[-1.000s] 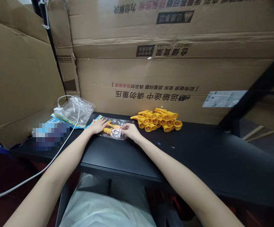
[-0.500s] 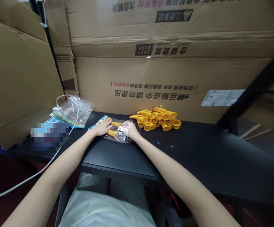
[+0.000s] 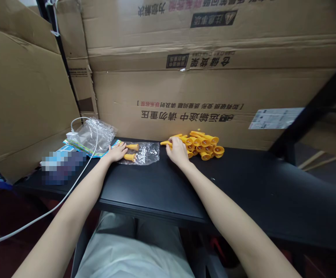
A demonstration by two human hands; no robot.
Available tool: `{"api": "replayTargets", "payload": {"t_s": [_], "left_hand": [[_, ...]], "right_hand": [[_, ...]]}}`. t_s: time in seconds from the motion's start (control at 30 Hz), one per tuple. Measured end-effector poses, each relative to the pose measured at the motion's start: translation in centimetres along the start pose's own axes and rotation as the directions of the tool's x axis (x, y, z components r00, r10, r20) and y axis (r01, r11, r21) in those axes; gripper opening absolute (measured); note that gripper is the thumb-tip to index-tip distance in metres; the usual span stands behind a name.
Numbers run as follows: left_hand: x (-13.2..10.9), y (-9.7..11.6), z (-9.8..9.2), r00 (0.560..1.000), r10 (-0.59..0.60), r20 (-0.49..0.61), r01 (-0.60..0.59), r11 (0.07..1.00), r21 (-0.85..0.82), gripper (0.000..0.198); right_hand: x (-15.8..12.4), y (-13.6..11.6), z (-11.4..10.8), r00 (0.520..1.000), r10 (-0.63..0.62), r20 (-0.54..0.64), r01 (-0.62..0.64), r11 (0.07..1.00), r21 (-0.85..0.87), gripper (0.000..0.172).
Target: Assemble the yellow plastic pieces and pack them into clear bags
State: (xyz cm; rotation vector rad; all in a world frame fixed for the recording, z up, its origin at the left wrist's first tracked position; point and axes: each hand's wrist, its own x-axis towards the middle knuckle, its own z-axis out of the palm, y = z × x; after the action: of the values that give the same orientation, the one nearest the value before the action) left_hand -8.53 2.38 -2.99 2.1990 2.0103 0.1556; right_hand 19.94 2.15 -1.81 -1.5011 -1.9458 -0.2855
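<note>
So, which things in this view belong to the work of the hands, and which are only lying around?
In the work:
clear bag under the left hand
two yellow pieces inside it
yellow pile at the right hand
probably plastic packaging, far left

Lying around:
white cable
pixelated item, unclear

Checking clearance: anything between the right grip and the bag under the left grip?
Nothing visible blocks it; only the thin end of a yellow piece pokes past the right grip toward the bag.
</note>
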Motion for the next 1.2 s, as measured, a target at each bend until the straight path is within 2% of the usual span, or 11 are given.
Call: {"api": "replayTargets", "payload": {"t_s": [0.17, 0.23, 0.3, 0.4, 0.5, 0.77, 1.2], "left_hand": [[0.0, -0.7, -0.04, 0.999, -0.024, -0.028, 0.024, 1.0, 0.013, 0.06], [0.01, -0.64, -0.01, 0.999, -0.025, -0.034, 0.026, 1.0, 0.016, 0.06], [0.03, -0.55, 0.0, 0.999, -0.027, -0.036, 0.028, 0.999, 0.024, 0.059], [0.07, -0.48, 0.0, 0.999, -0.029, -0.036, 0.03, 0.999, 0.042, 0.06], [0.11, -0.5, 0.01, 0.999, -0.028, -0.035, 0.029, 0.999, 0.044, 0.059], [0.14, -0.65, 0.05, 0.999, -0.005, -0.032, 0.006, 0.999, 0.034, 0.059], [0.03, -0.52, 0.02, 0.999, -0.029, -0.028, 0.029, 0.999, 0.026, 0.059]], "right_hand": [[-0.53, 1.02, 0.27, 0.964, -0.038, 0.265, 0.109, 0.96, -0.259, 0.025], [-0.58, 0.82, 0.28, 0.967, -0.017, 0.253, 0.096, 0.948, -0.303, 0.029], [-0.5, 0.59, 0.18, 0.978, 0.037, 0.203, 0.032, 0.944, -0.327, 0.033], [-0.29, 0.5, 0.0, 0.978, 0.117, 0.173, -0.054, 0.942, -0.331, 0.036], [-0.14, 0.62, -0.02, 0.975, 0.147, 0.164, -0.088, 0.944, -0.319, 0.038], [-0.2, 0.71, 0.24, 0.99, 0.067, 0.125, -0.02, 0.937, -0.349, 0.034], [-0.03, 0.27, 0.51, 0.973, 0.119, 0.197, -0.027, 0.908, -0.418, 0.038]]}}
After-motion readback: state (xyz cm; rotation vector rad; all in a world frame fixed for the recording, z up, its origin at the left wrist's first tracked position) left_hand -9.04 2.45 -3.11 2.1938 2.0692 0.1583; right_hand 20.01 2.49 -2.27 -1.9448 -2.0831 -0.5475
